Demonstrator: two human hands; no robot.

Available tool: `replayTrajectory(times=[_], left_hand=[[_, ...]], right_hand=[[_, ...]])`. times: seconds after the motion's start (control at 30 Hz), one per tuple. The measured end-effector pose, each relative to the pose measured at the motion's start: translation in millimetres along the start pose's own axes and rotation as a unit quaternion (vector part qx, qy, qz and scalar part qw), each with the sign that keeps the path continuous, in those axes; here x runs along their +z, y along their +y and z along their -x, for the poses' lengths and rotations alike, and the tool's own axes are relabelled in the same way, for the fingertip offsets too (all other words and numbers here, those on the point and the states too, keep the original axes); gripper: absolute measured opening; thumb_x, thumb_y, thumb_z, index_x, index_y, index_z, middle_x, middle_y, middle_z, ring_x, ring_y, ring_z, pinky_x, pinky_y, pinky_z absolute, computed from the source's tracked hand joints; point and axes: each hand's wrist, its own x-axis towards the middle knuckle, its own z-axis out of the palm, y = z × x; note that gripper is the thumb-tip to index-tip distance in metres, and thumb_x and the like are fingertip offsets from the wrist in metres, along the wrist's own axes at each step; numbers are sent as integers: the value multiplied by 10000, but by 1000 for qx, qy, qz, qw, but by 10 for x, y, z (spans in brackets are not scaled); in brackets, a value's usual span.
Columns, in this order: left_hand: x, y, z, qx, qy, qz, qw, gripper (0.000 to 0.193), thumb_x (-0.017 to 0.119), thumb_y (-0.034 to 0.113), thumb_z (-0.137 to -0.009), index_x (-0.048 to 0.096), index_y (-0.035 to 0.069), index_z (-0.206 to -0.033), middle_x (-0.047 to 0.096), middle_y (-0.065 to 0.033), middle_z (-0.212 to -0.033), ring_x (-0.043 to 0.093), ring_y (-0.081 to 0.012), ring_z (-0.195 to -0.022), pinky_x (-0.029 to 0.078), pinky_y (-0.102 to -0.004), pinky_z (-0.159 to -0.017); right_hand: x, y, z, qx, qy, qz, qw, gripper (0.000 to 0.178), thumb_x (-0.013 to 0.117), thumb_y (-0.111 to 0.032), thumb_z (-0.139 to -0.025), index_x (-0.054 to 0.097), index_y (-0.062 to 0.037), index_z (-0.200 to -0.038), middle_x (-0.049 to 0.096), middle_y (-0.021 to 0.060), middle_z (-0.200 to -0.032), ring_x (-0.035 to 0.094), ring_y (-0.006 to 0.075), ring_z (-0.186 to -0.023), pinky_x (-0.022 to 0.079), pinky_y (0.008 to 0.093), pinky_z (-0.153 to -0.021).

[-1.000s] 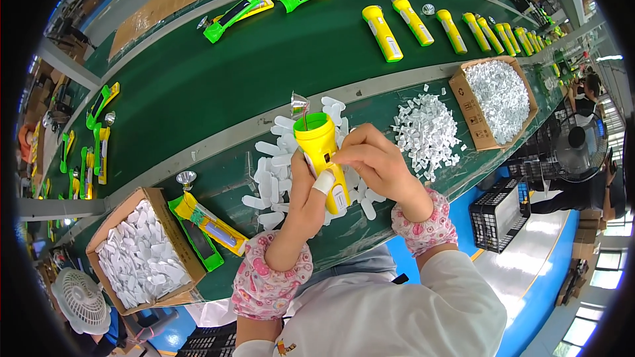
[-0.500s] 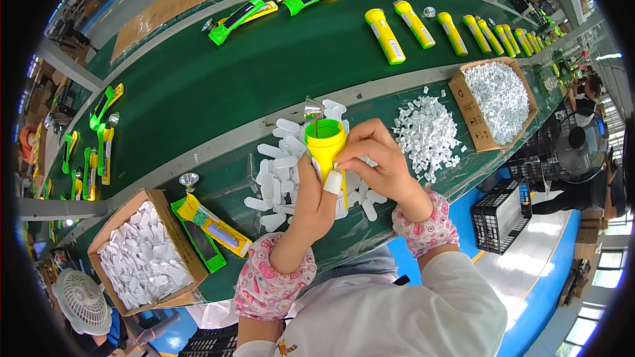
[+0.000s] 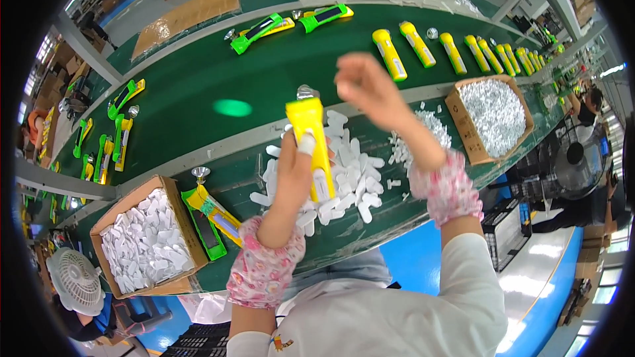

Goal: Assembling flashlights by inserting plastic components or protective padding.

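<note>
My left hand (image 3: 291,175) is wrapped round a yellow flashlight body (image 3: 319,158), its thumb, with a white covering, lying along the side. The body is tilted, wide head away from me. A silver reflector cup (image 3: 306,92) shows just past that head; whether it is joined on is hidden. My right hand (image 3: 370,89) is raised toward the belt, apart from the flashlight. Its fingers are smeared by motion, so I cannot make out anything in them. Under the flashlight lies a pile of white oblong plastic pieces (image 3: 360,178).
Yellow flashlights (image 3: 390,56) line the far right of the green belt (image 3: 192,86); green-and-yellow ones (image 3: 256,32) lie to the left. Cardboard boxes of white parts stand left (image 3: 188,244) and right (image 3: 466,122). A small-parts heap (image 3: 433,125) and a flashlight with green panel (image 3: 208,221) flank me.
My right hand has left the flashlight and moved up toward the belt. The flashlight has turned, so its green-rimmed opening no longer shows. A bright green oval now appears on the belt.
</note>
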Motion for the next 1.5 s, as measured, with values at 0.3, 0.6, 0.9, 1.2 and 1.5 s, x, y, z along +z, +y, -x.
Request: replayTrajectory(times=[0.3,0.6,0.9,1.2,1.5], left_hand=[[-735,-295,-1644,10,169,-79,982,296,460,220,-979,475,-13,-1160,599,-119,-977,621,-218,-775,542,-375,-674],[-719,-307,-1602,86,282,-599,744,560,706,244,-782,516,-39,-1227,462,-211,-1193,458,-386,-1095,412,-478,-904],[167,-225,-711,-70,81,275,955,747,404,547,-968,165,58,-1479,253,-213,-1523,254,-308,-1407,146,-430,-1161],[-196,-216,31,-51,-22,438,897,580,312,495,-1004,439,-1,-1276,505,-171,-1283,479,-315,-1216,355,-467,-1069],[-478,-300,124,-10,-31,378,925,480,541,422,-948,479,67,-1266,597,-99,-1135,588,-253,-1091,467,-444,-972]], right_hand=[[-1357,1932,-2360,137,11,711,689,927,713,-100,-726,211,-224,-1496,228,80,-1545,141,299,-1458,240,557,-1122],[-1512,1607,-1943,21,-20,524,851,429,749,-183,-696,626,-123,-1103,590,123,-1024,603,351,-950,496,393,-849],[-194,-123,-165,-101,3,314,944,520,839,-173,-682,626,-2,-1125,615,123,-944,609,248,-845,493,315,-754],[538,-112,743,0,-24,196,980,482,826,-264,-689,630,-65,-1083,605,121,-902,604,302,-730,496,383,-659],[287,157,582,-46,83,298,950,295,755,-141,-768,661,-40,-1029,611,115,-945,618,260,-775,507,345,-630]])
